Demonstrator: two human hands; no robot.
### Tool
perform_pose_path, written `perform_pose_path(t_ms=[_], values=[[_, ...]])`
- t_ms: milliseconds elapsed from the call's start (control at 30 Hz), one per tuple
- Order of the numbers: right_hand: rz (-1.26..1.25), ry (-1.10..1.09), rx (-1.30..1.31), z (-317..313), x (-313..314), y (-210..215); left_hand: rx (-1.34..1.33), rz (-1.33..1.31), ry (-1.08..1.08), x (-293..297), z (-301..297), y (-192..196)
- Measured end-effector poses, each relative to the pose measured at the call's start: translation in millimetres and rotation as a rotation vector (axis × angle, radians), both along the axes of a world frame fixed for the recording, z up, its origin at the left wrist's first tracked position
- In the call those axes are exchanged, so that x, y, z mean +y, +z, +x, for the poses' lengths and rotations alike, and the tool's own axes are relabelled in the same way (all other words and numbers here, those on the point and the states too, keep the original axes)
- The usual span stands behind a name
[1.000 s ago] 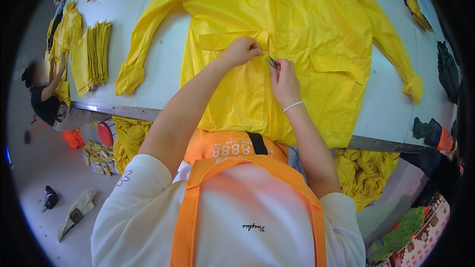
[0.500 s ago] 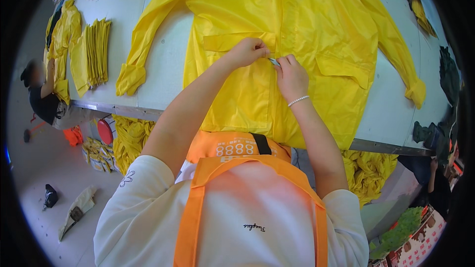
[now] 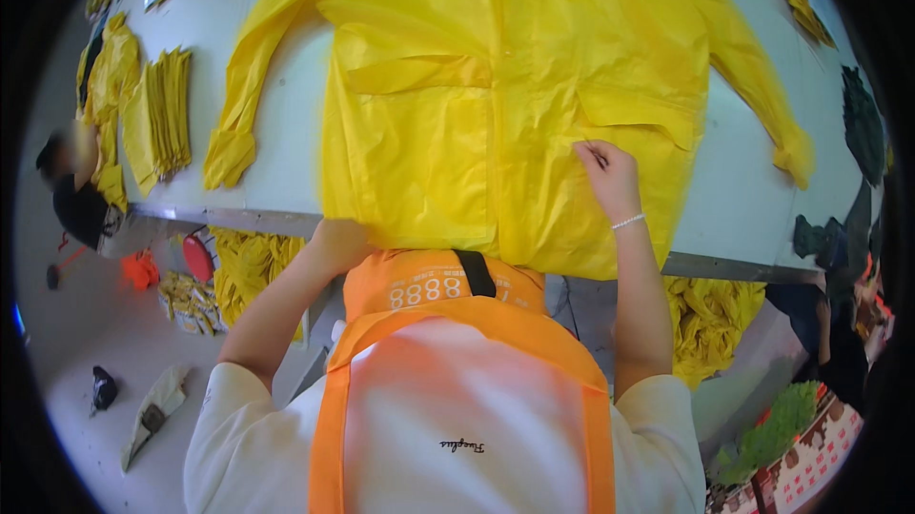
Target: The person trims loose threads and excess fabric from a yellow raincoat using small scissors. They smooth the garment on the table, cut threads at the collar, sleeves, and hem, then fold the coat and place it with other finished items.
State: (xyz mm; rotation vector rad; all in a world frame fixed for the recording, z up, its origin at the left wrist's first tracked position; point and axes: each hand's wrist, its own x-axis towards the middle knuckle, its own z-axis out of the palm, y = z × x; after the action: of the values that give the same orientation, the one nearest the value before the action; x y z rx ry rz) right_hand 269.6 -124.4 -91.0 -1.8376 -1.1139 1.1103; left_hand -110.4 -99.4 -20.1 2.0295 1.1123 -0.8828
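Head view: yellow jacket laid out flat, work on its front judged unfinished

The yellow jacket (image 3: 410, 161) is spread on the pale table (image 3: 289, 119), front upward, with one sleeve extended to either side. At the jacket's lower left corner, the hem is met by the left hand (image 3: 341, 243); its fingertips are hidden, so whether cloth is gripped cannot be told. Over the jacket's right half, near the right pocket flap (image 3: 640, 121), a small dark tool (image 3: 599, 160) is pinched in the fingers of the right hand (image 3: 613, 178). Laying-out is judged complete, since both sleeves and both pockets are exposed. Handling of the front is judged incomplete, as the tool is in hand and the jacket is unfolded. Left of the jacket, folded yellow garments (image 3: 167, 114) are set in a row; below its lower right, loose yellow cloth (image 3: 713, 323) is heaped. How many pieces are left cannot be told.
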Motion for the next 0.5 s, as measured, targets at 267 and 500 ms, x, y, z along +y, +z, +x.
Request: perform_pose_path(t_ms=[267, 500], values=[[-0.017, 0.086, 0.394, -83, 71, -9, -0.625, 0.674, 0.366, 102, 118, -70], [-0.024, 0.053, 0.366, -85, 67, -24, -0.386, 0.283, 0.381, 137, 149, -72]])
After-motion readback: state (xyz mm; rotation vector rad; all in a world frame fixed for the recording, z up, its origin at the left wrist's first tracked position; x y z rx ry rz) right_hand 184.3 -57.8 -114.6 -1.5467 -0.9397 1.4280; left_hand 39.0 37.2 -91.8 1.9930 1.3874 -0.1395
